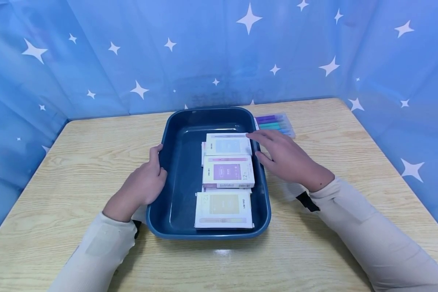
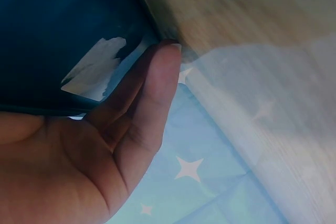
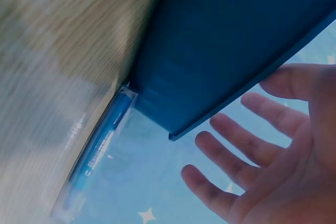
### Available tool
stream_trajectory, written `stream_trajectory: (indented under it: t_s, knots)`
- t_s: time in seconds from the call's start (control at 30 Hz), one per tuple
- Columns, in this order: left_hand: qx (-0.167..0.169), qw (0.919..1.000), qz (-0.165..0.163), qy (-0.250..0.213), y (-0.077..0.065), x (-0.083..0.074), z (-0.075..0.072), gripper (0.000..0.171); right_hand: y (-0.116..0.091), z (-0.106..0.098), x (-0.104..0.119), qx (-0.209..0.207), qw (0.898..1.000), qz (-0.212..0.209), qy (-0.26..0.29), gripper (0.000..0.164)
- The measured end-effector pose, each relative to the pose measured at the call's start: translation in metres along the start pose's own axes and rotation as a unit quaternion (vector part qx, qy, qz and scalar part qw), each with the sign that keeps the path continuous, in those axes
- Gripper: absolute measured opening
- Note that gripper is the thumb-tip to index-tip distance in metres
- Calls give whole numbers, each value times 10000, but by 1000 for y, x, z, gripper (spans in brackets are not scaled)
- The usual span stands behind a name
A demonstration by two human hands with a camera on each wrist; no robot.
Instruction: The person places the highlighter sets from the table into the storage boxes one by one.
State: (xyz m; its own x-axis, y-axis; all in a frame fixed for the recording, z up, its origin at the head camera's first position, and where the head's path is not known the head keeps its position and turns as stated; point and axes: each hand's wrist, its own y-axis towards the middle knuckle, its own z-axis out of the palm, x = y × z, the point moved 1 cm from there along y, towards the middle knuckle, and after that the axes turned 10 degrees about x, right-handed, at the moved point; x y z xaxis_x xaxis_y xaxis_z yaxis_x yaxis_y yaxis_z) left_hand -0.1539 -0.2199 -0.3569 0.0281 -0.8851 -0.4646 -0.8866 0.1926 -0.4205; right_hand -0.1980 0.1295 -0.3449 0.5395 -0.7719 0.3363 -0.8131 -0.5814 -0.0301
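Note:
A dark blue plastic bin (image 1: 180, 162) stands mid-table. My left hand (image 1: 144, 182) holds its left side, thumb at the rim and fingers along the outer wall (image 2: 37, 35). My right hand (image 1: 288, 156) hovers at the right rim with fingers spread apart, thumb close to the edge, as the right wrist view shows. Inside the bin, along its right side, lie several white marker boxes: one with a blue label (image 1: 228, 145), one with a purple label (image 1: 228, 171) and one with a yellow label (image 1: 224, 209). Further boxes are partly hidden beneath them.
Behind my right hand, a clear case of coloured markers (image 1: 275, 125) lies beside the bin, partly covered by it. The wood-grain table (image 1: 76, 170) extends on both sides. A blue curtain with white stars (image 1: 200, 52) hangs behind the table and along its sides.

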Motion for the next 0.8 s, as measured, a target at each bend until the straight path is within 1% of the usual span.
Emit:
stream_trajectory:
  t_s: [0.2, 0.47, 0.63, 0.8]
  knots:
    - [-32, 10000, 8, 49, 0, 0, 0, 63, 1, -1, -7, 44, 9999, 54, 87, 49]
    - [12, 10000, 42, -19, -1, 0, 0, 63, 3, -4, -17, 170, 9994, 291, -119, 56]
    - [20, 10000, 36, -24, -1, 0, 0, 63, 3, -6, -22, 218, 9989, 387, -120, 58]
    - [39, 10000, 25, -49, -1, 0, 0, 63, 3, -6, -28, 398, 9977, 536, -70, 61]
